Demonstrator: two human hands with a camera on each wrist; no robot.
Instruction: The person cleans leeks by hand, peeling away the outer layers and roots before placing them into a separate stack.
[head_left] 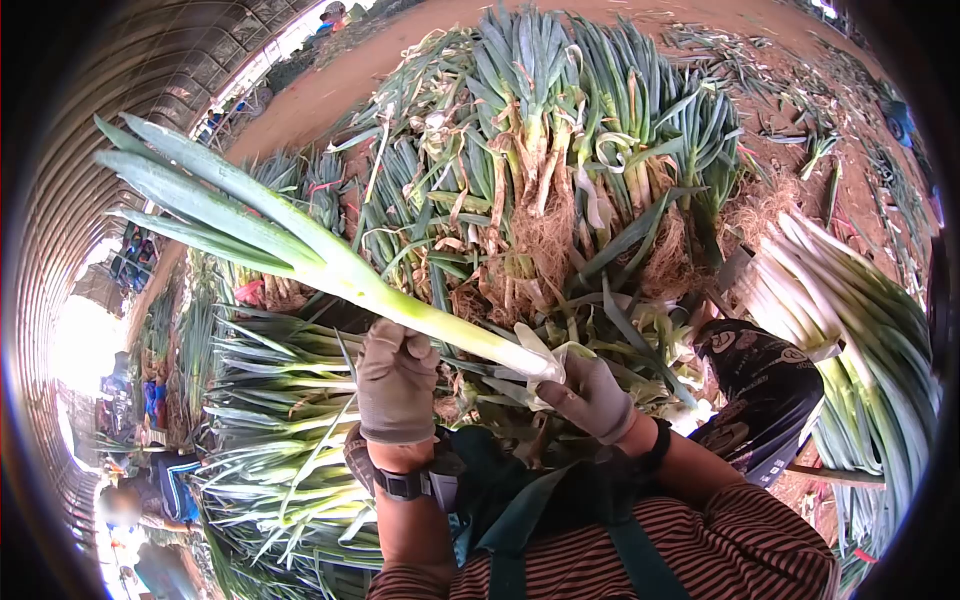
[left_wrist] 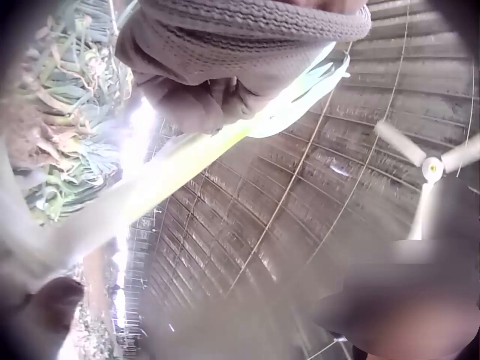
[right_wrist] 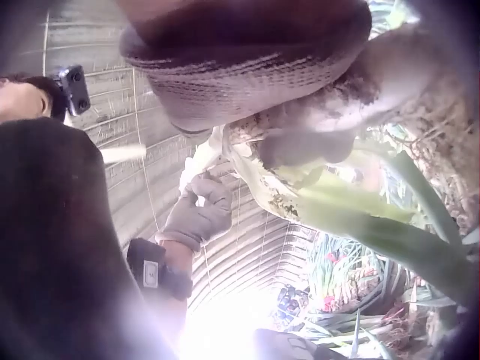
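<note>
A long leek, or large green onion, slants across the head view, its green leaves up at the left and its white end at the right. My gloved left hand grips its pale stem near the middle, fingers curled round it. At the white end, my gloved right hand pinches with thumb and fingers. Loose outer leaf hangs from that end beneath the right hand in the right wrist view, bearing specks of dirt. The left wrist view shows the stem running below the left hand's fingers.
Untrimmed leeks with shaggy roots are heaped in front. Cleaned leeks lie stacked at left and in a large bundle at right. Leaf scraps litter the earth floor. Another person sits far left under the arched roof.
</note>
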